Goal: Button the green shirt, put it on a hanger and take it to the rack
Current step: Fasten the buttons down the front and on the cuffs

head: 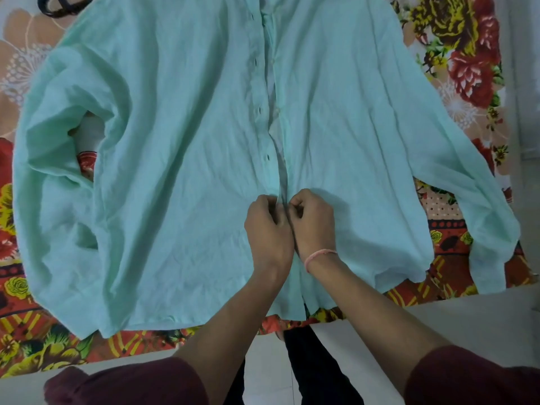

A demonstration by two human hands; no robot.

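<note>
I see the green shirt (187, 159) spread face-up on the floral bedsheet (467, 62), collar away from me and hem toward me, so the placket (270, 112) runs as one long line straight away from the hands. Both hands sit on that line near its lower end, knuckles almost touching. The left hand (268, 229) is curled closed, pinching the buttonhole edge; the right hand (314, 222), with a pink thread bracelet (320, 255) at the wrist, is curled closed on the button edge. Whether a button is between the fingers I cannot tell.

Above the hands the two front edges lie slightly apart, with several buttonholes open, so I judge the buttoning is at a low button and the rest lie farther up. Both forearms reach in symmetrically, neither nearer. A dark hanger (61, 5) lies at the far left corner, well apart from the hands.
</note>
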